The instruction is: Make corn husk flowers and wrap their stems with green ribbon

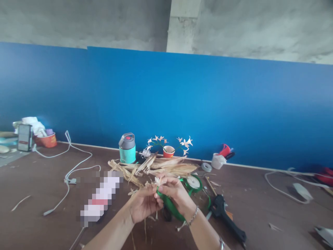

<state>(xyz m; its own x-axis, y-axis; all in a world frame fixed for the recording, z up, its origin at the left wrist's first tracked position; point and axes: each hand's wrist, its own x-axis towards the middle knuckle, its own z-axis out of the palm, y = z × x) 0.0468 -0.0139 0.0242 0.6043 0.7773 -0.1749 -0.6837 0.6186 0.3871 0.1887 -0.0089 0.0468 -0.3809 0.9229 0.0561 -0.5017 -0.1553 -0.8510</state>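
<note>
My left hand (pixel 145 203) and my right hand (pixel 177 192) meet low in the middle of the head view, fingertips pinched together. Between them is a small pale flower (pixel 157 180), seemingly of corn husk, its lower part hidden by my fingers. A green ribbon (pixel 170 206) runs from the flower's base under my right palm. My left fingers close on the flower's base, while those of my right pinch the ribbon against it. Just beyond my right hand lies a white-cored ribbon roll (pixel 193 182). Dry corn husks (pixel 177 167) lie behind both hands.
A black glue gun (pixel 225 215) lies right of my right forearm. Husk flowers stand in a red-and-white cup (pixel 169 152), near a turquoise flask (pixel 127 152). A tape roll (pixel 206 167) lies farther right. White cables (pixel 68 173) cross the brown table at left. A blue partition (pixel 166 93) borders the back.
</note>
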